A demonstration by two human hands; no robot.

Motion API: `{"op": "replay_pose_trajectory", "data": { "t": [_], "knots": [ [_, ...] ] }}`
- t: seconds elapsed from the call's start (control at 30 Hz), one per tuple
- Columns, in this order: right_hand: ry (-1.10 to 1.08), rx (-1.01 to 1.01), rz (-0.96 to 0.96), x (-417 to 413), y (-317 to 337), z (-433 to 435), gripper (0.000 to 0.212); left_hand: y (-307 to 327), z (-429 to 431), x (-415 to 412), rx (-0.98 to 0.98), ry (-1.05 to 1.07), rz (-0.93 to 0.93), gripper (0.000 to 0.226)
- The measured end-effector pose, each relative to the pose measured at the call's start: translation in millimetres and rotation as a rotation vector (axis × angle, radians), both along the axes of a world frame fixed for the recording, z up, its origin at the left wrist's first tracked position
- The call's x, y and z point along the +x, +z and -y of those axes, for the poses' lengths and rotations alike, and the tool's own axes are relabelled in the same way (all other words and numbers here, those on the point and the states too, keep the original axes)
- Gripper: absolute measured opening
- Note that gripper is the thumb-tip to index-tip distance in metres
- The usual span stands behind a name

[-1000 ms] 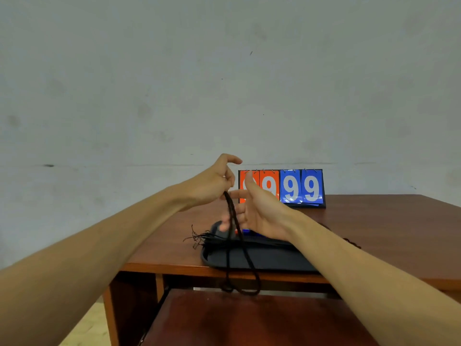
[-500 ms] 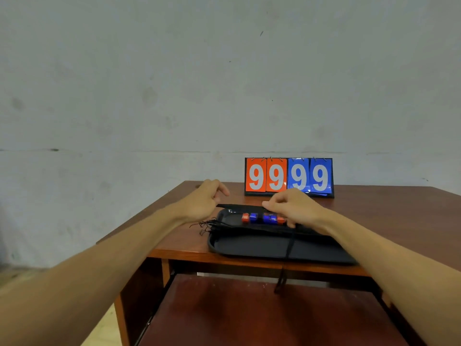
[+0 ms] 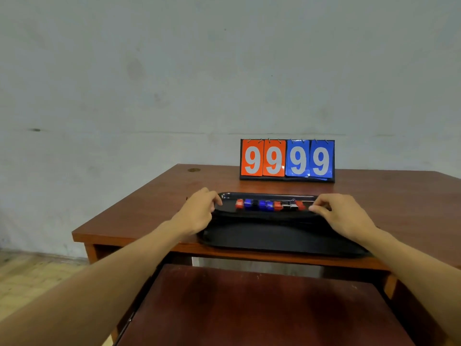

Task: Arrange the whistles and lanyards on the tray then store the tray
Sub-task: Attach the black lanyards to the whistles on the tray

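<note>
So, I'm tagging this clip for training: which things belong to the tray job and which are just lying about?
Job: tray, whistles in a row on it, lanyards, left hand, right hand.
Lying about: scoreboard showing 9999, table under everything.

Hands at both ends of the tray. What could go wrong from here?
1. The whistles sit in a row near the far rim of the tray. If the left hand and right hand lift unevenly, they could scatter.
2. The tray's near rim lies at the front edge of the table, so a tug toward the person might tip it off.
</note>
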State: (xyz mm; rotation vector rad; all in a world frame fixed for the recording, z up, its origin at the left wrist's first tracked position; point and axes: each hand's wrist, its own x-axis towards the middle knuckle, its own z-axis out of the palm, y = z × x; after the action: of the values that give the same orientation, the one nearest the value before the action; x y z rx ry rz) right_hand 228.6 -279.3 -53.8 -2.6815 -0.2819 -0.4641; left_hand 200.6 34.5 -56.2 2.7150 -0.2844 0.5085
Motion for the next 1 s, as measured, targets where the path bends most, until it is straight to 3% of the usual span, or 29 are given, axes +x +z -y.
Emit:
{"op": "replay_pose_trajectory", "data": {
  "t": [0.2, 0.37, 0.6, 0.73, 1.0],
  "knots": [
    [0.010, -0.078, -0.020, 7.3, -16.0, 6.8, 0.014, -6.6, -0.8, 6.3, 0.237, 0.021, 0.022, 0.022],
    [0.027, -0.188, -0.048, 11.9, -21.3, 3.5, 0.014, 0.4, 10.6, 4.2, 0.449, -0.002, 0.169, 0.021],
    [0.015, -0.191, -0.039, 14.2, -25.8, 2.6, 0.013, -2.3, 61.3, 11.3, 0.424, -0.172, 0.145, 0.035],
    [0.017, -0.197, -0.040, 13.3, -28.3, 9.0, 0.014, -11.9, 80.3, 18.4, 0.535, -0.228, 0.117, 0.034],
    [0.059, -0.305, -0.045, 17.6, -20.5, 16.8, 0.022, -23.3, 78.5, 25.1, 0.489, -0.125, 0.083, 0.048]
  ]
}}
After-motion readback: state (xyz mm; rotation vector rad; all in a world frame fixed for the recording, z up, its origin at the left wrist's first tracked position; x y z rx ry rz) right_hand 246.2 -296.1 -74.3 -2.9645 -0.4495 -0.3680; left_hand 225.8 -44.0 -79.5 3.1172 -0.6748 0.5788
